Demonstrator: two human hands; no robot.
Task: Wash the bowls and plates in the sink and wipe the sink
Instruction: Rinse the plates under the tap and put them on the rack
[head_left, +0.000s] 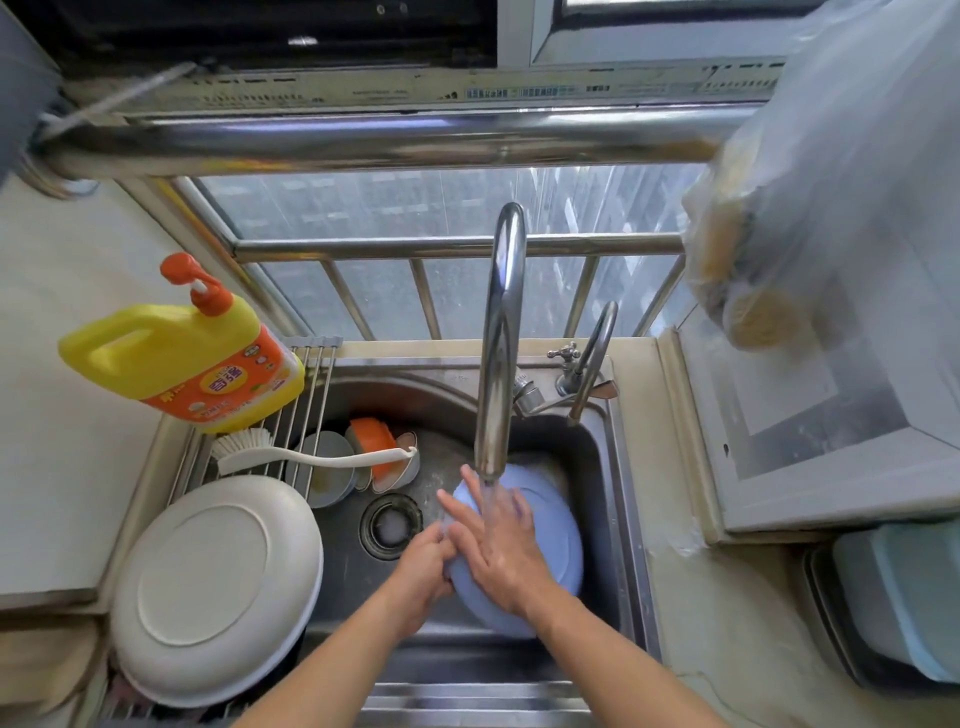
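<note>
Kitchen counter under a barred window, with a stainless steel sink (618, 499) set into pale stone. You stand square to the basin, both forearms reaching in from the near edge.

The round pale blue plastic plate (550, 540) sits in the right half of the basin, directly under the tall chrome gooseneck tap (501, 338), with water running onto it. It appears tilted, its far rim raised toward the tap and its near rim low toward you; the exact angle cannot be confirmed.

Your left hand (423, 574) grips the plate's left rim, fingers curled around the edge. Your right hand (501, 545) lies flat on the plate's face, fingers straight and spread, pointing away toward the spout; it holds nothing.

Deciding relation: the plate's face is under your right palm and the stream lands at your fingertips. Judgement: the rinse proceeds by your left hand turning the rim while your right hand rubs, so the left hand is the pivot.

Still unwashed, by appearance: 1 orange and white bowl (376, 447) and 1 grey bowl (324, 467), on edge at the basin's far left, beyond the round drain strainer (389, 525). They lie nearer your left hand.

On the steel roll-up rack (306, 395) at left: 1 large white upturned plate (215, 590), 1 white long-handled dish brush (311, 454), 1 yellow and orange detergent pump bottle (182, 358).

The sink wipe is not yet done.
</note>
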